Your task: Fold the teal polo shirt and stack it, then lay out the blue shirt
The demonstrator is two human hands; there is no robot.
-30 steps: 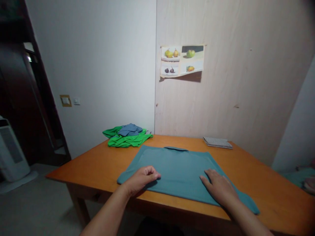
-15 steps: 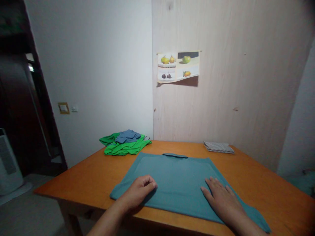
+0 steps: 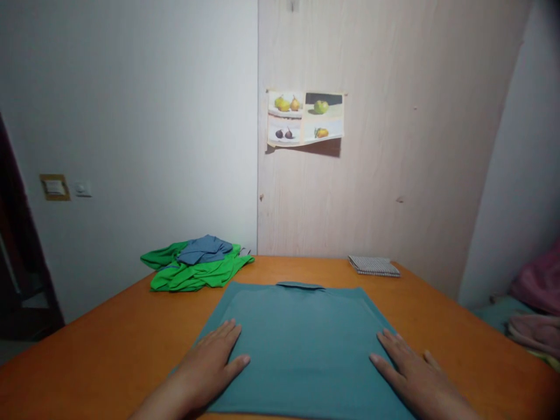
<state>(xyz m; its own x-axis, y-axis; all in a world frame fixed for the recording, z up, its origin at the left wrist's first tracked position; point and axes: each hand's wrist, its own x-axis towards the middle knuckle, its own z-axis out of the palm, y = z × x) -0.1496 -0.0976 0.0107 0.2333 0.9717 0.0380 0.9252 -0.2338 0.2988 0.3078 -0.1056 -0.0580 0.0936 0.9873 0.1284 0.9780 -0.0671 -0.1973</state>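
Observation:
A teal shirt (image 3: 301, 344) lies spread flat on the orange table, its collar at the far edge. My left hand (image 3: 210, 359) rests palm down on the shirt's left side, fingers stretched out and thumb apart. On the right side, my right hand (image 3: 409, 367) lies flat across the shirt's edge, its fingers also extended. Neither hand grips the fabric. The shirt's sleeves are mostly hidden under my hands and forearms.
A crumpled pile of green and blue clothes (image 3: 196, 268) sits at the table's back left. A folded checked cloth (image 3: 374, 266) lies at the back right. The table (image 3: 109, 338) meets the wall behind, where a fruit picture (image 3: 305, 118) hangs. Pink fabric (image 3: 540, 280) shows at far right.
My left hand has gone from curled fingers to flat and moved left on the shirt. My right hand stays flat at the right side. The view has shifted closer and rightward.

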